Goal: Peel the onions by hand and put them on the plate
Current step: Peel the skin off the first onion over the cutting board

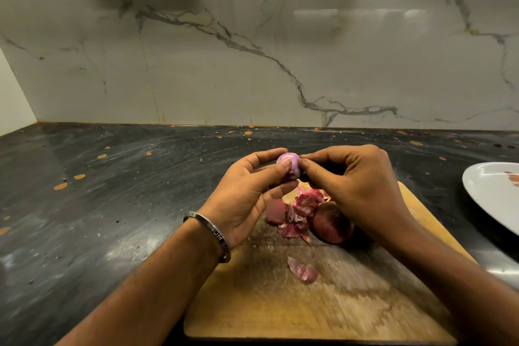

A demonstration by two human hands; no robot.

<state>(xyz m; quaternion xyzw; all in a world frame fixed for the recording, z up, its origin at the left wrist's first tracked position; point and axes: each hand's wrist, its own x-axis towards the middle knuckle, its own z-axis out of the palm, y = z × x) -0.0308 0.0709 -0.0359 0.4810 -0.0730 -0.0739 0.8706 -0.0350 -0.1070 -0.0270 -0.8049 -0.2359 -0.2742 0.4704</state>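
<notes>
Between both hands point(244, 191) point(356, 180), small onion point(289, 164) shows glossy pale-purple peeled flesh.

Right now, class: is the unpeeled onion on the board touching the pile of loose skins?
Touching. The head view shows the unpeeled onion lying on the cutting board with the pile of skins overlapping its left side, no gap showing.

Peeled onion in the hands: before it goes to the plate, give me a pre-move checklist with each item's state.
1. Small onion gripped by left hand and right hand: ok.
2. Dry skin fully off: cannot tell, underside hidden.
3. Plate within view at right: ok.
4. Landing spot on plate: cannot tell, mostly cut off.
5. Second onion on the cutting board peeled: not ok.
</notes>
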